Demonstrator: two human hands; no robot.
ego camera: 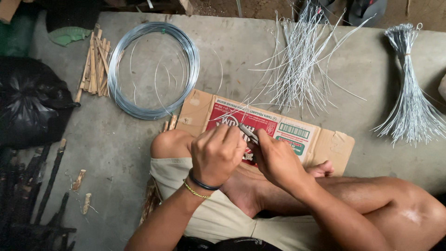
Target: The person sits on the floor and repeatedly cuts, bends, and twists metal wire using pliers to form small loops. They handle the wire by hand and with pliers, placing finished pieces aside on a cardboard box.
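Seen from the head camera, a person sits cross-legged on a concrete floor [260,51], the left hand [217,155] curled closed around a thin wire [232,110] and the right hand [278,160] pinched shut on a small pair of pliers [250,134] that meets the wire just above a flattened cardboard box [297,135]. The wire runs up from the two hands toward a loose fan of cut wires [297,69]; a tied wire bundle [409,97] lies well apart at the right, and a wire coil [153,69] rests beside a stack of bamboo sticks [95,65] at the left. The risk looks plain: the springy wire could whip free of the fingers, or its sharp end could prick the bare knee [169,143] just beside the work, if the grip loosens.
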